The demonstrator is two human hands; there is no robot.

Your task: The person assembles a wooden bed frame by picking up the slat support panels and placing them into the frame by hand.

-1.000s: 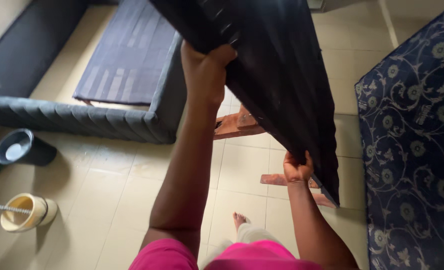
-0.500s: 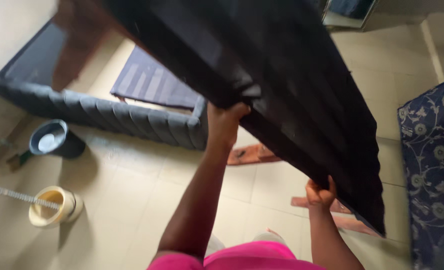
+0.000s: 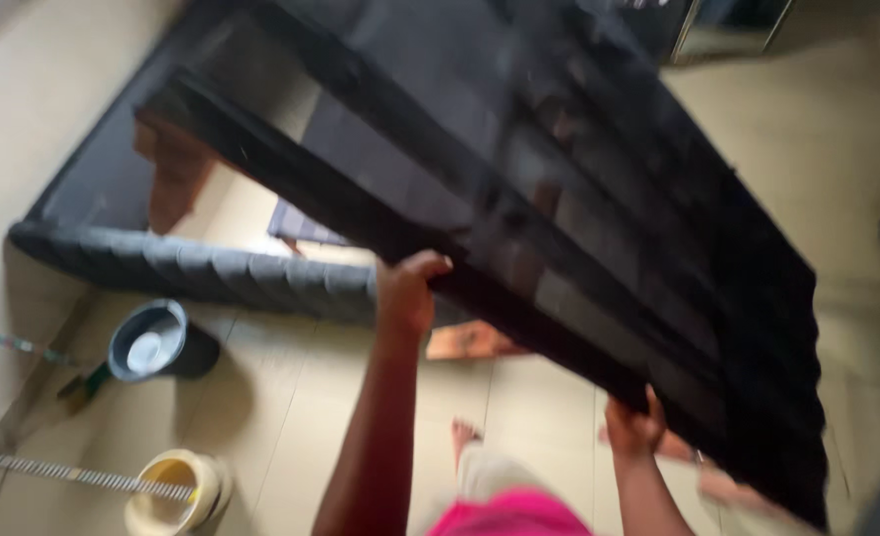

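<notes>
Left hand [image 3: 407, 293] and right hand [image 3: 635, 427] fingers curled tight on big dark cushion's [image 3: 559, 228] lower edge; cushion blurred, hides floor behind.

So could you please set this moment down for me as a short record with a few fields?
held thing: large black mattress, tilted, raised above the floor
left hand: left hand grips the mattress's lower edge
right hand: right hand grips the same edge, nearer the low corner
behind: dark tufted bed frame on the floor
floor: pale tiled floor; dark bucket and yellow container at the left
image quality: motion-blurred, fine detail unclear
</notes>
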